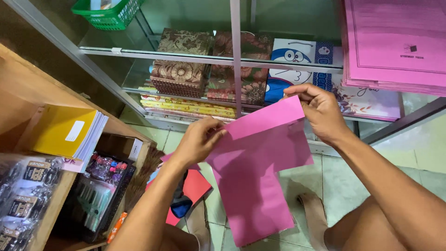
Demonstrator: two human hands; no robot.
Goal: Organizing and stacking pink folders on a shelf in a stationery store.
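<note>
Both hands are holding a pink paper sheet (260, 167) up above the pale tiled floor (409, 158), over the person's bare knees. The left hand (197, 139) is pinching the sheet's left edge with its fingers closed on it, and the right hand (320, 111) is gripping the folded top flap at its right corner, fingers closed on the paper. The sheet is hanging down between the two arms, its lower end reaching toward the floor. Below it, red paper (197, 186) is lying on the tiles. To the left, a wooden shelf (28, 88) is carrying a yellow notebook stack (65, 132) and packets of small goods. Farther off, a glass cabinet (237, 60) is showing patterned gift bags (181, 62), with a green basket (109, 14) on top and a pink paper stack (395, 42) at the right.
</note>
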